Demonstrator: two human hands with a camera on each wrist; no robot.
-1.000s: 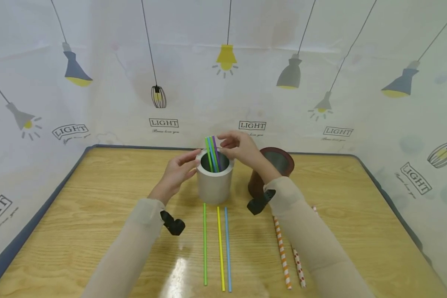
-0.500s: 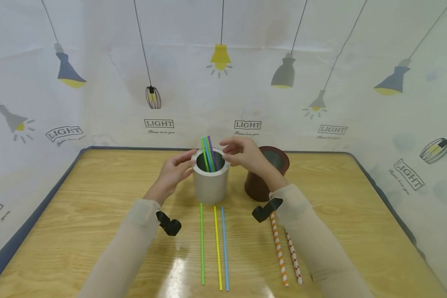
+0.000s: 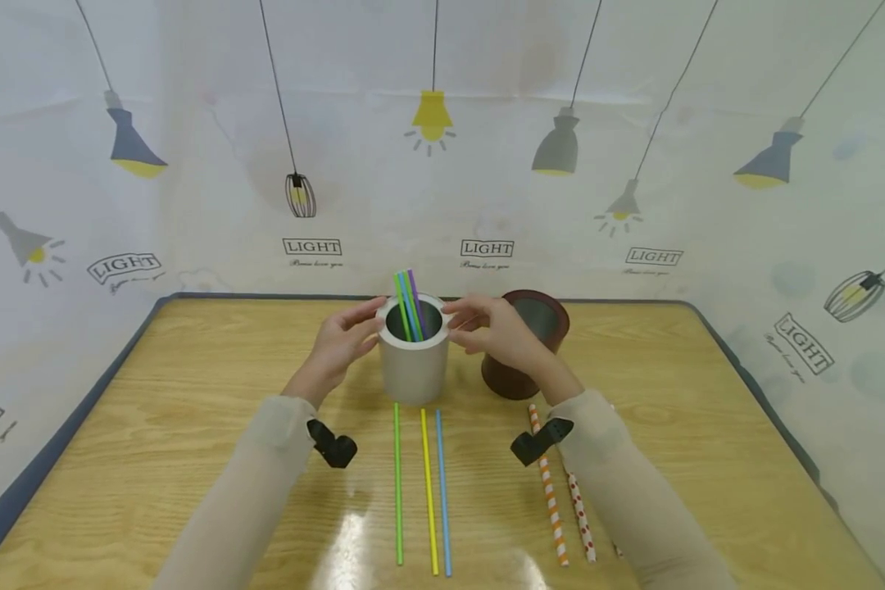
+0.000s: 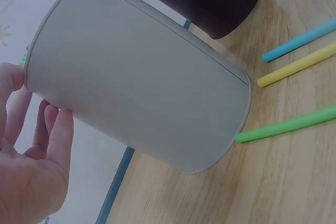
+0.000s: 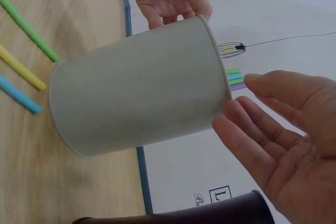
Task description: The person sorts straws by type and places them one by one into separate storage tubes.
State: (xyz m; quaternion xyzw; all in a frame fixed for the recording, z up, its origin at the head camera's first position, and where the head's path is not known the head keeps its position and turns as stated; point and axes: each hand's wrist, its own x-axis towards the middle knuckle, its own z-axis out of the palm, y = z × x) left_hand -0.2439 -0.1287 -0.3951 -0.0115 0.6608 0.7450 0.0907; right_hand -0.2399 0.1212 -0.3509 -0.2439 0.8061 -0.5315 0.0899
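Observation:
A pale grey cup (image 3: 413, 373) stands upright near the back of the table, several thin green, blue and purple straws (image 3: 410, 305) leaning in it. On its left side my left hand (image 3: 337, 340) rests fingertips just under the rim, as the left wrist view also shows. My right hand (image 3: 497, 329) has its loosely bent fingers at the cup's right rim, touching or nearly so; no straw is between them. In front of the cup a green straw (image 3: 398, 492), a yellow straw (image 3: 429, 492) and a blue straw (image 3: 443, 492) lie side by side.
A dark brown cup (image 3: 507, 378) stands right of the grey one, partly behind my right hand. Orange-striped (image 3: 548, 492) and red-dotted straws (image 3: 581, 520) lie by my right forearm, which partly covers more. A wall sheet printed with lamps (image 3: 433, 115) borders the table's back.
My right hand has come away from the straws in the grey cup and lowered to the cup's right rim. My left hand stays at the cup's left side. The view has shifted slightly.

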